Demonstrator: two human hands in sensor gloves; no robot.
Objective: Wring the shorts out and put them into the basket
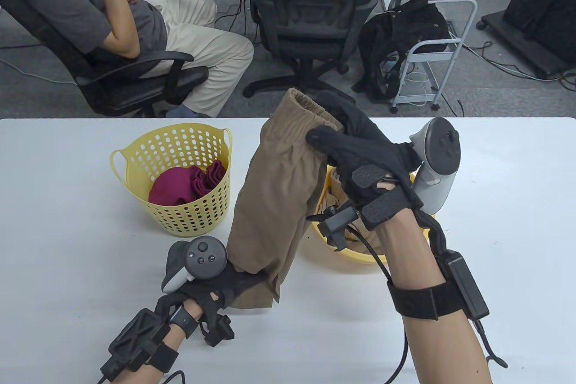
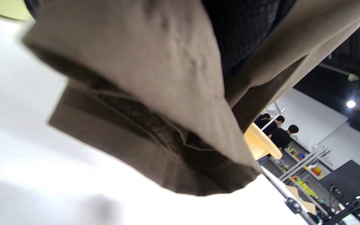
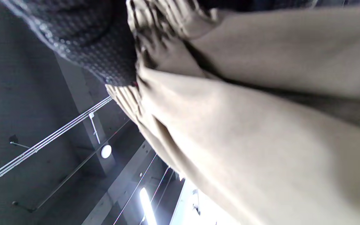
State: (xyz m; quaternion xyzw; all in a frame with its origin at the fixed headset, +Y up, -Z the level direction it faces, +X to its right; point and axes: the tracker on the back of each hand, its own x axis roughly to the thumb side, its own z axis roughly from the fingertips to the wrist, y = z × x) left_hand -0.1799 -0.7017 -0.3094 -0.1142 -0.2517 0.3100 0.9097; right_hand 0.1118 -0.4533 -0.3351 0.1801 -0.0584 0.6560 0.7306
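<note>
Brown shorts [image 1: 274, 195] are stretched lengthwise above the white table, waistband at the top, leg hems at the bottom. My right hand [image 1: 346, 136] grips the elastic waistband, held high over a yellow basket [image 1: 346, 255] that holds more tan cloth. My left hand [image 1: 238, 282] grips the leg end low near the table. In the left wrist view the hem of the shorts [image 2: 155, 125] hangs close over the table. In the right wrist view the shorts [image 3: 261, 125] fill the frame, with a gloved finger [image 3: 98, 47] on the gathered waistband.
A second yellow perforated basket [image 1: 135, 154] with dark red cloth [image 1: 189, 183] stands left of the shorts. Beyond the table's far edge a person sits in a chair [image 1: 135, 82], with an office chair [image 1: 310, 19] and a small trolley [image 1: 432, 46] nearby.
</note>
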